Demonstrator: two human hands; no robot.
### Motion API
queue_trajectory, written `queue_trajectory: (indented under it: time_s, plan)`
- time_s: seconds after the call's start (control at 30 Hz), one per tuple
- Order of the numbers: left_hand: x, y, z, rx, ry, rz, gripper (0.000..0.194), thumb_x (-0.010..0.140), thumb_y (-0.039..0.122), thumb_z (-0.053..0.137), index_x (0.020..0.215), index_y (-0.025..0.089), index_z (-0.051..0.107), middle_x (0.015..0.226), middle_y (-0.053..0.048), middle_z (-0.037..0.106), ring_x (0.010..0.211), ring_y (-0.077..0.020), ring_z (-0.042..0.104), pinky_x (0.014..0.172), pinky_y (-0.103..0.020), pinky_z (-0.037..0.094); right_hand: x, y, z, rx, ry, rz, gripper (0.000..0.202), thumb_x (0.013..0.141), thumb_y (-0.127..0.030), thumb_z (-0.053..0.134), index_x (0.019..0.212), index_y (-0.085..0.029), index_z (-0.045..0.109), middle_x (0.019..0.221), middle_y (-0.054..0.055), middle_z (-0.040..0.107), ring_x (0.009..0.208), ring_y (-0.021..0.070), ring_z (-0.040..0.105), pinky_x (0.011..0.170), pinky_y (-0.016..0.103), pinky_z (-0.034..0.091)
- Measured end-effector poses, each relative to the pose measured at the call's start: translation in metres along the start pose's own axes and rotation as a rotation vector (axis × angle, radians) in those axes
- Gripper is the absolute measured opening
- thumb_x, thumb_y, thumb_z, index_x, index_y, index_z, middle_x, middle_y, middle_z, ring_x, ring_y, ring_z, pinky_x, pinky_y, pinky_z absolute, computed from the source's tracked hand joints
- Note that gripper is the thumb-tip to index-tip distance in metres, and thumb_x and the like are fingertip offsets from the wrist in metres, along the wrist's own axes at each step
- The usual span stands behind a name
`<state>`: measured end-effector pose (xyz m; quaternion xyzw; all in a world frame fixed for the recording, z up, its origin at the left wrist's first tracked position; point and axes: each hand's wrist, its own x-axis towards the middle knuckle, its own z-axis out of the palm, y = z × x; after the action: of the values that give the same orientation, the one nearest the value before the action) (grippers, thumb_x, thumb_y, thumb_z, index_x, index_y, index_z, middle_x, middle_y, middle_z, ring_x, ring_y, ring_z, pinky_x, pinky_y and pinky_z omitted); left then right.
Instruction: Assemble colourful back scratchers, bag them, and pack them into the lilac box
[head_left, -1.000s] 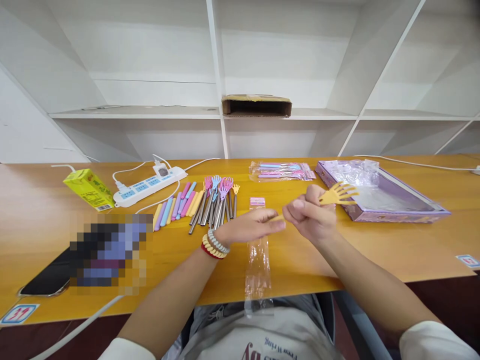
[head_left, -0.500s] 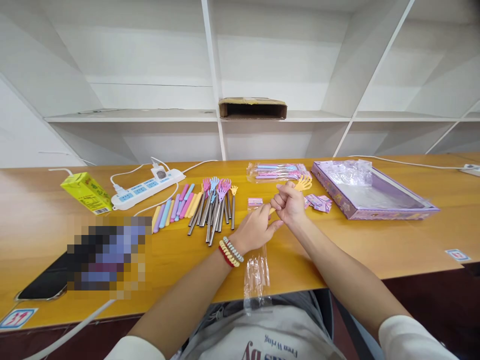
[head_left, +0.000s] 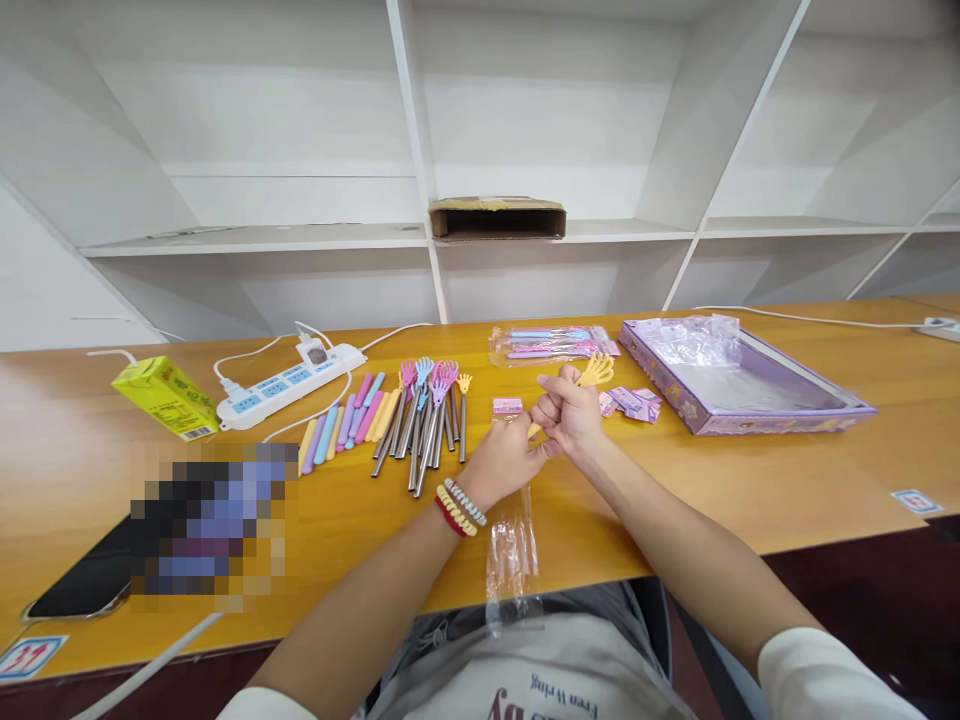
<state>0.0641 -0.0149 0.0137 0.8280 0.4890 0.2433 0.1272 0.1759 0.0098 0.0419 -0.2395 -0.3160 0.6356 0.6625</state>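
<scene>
My right hand (head_left: 576,418) is wrapped round a back scratcher, whose yellow hand-shaped head (head_left: 598,370) sticks out past the fingers. My left hand (head_left: 504,455) grips its yellow handle (head_left: 534,429) end, knuckles against the right hand; the shaft between is hidden. Left of my hands lie metal-shafted back scratchers (head_left: 424,425) with pink, blue, purple and yellow heads. Beside them is a row of pastel handle sleeves (head_left: 352,415). A clear plastic bag (head_left: 511,555) with a pink header (head_left: 507,405) lies beneath my left hand. Small purple cards (head_left: 634,404) lie by my right wrist.
Bagged back scratchers (head_left: 551,344) lie at the back, beside a purple shallow box (head_left: 750,421) with clear film. To the left are a power strip (head_left: 292,385), a yellow drink carton (head_left: 165,396) and a dark phone (head_left: 79,575). A cardboard box (head_left: 497,218) sits on the shelf.
The camera view has shifted slightly. Both hands keep their grip on the yellow back scratcher, close together, with little other visible movement.
</scene>
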Motion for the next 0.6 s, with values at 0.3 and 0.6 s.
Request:
queue_trajectory:
  time_s: [0.3, 0.6]
  plan:
    - [-0.003, 0.006, -0.003, 0.107, 0.063, -0.196, 0.054, 0.071, 0.071, 0.044, 0.069, 0.017, 0.053, 0.061, -0.004, 0.054, 0.062, -0.0179, 0.056, 0.051, -0.025, 0.025, 0.002, -0.013, 0.001, 0.049, 0.029, -0.042, 0.056, 0.06, -0.016, 0.066, 0.059, -0.019, 0.01, 0.036, -0.012, 0.015, 0.029, 0.0022, 0.011, 0.031, 0.019, 0.013]
    - [0.0, 0.002, -0.025, -0.164, -0.152, -0.191, 0.06, 0.067, 0.075, 0.044, 0.049, 0.018, 0.034, 0.047, 0.004, 0.033, 0.044, -0.0084, 0.032, 0.045, -0.025, 0.017, 0.011, -0.05, -0.015, 0.093, -0.059, -0.069, 0.051, 0.063, -0.022, 0.06, 0.06, -0.018, 0.01, 0.04, -0.01, 0.01, 0.033, 0.0046, 0.009, 0.034, 0.022, 0.011]
